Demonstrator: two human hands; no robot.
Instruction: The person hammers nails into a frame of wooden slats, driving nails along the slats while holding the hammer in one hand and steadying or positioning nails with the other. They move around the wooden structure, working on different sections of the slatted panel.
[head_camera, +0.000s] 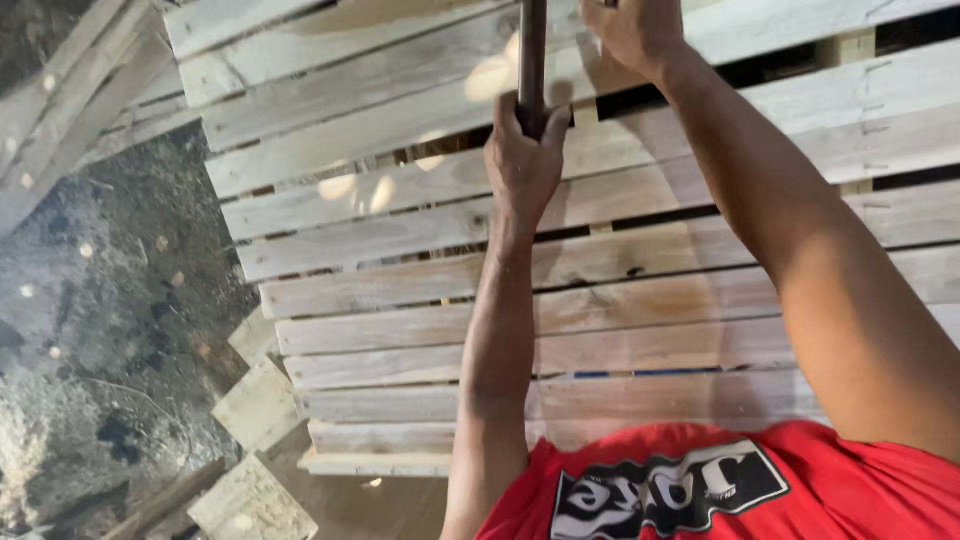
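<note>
We see both arms extended toward the top centre of the frame. Left hand (525, 160) is clenched around a dark metal bar (532, 55), thumb and fingers wrapped from either side; the bar runs straight up out of view. Right hand (632, 30) sits higher, at the top edge, close beside the bar; it is partly cut off, so we cannot tell whether it is closed on the bar.

We judge the stacked hands, one above the other along the shaft, to be a two-handed grip suited to levering.

The bar looks smooth, round, dark brown. Its lower end is hidden behind the left hand, over a gap between slats of the wooden pallet (420, 330).

The pallet's pale, weathered boards fill the centre and right. Loose wood blocks (258, 400) lie at lower left on dark ground (110, 300). Red shirt (860, 490) at the bottom right.
</note>
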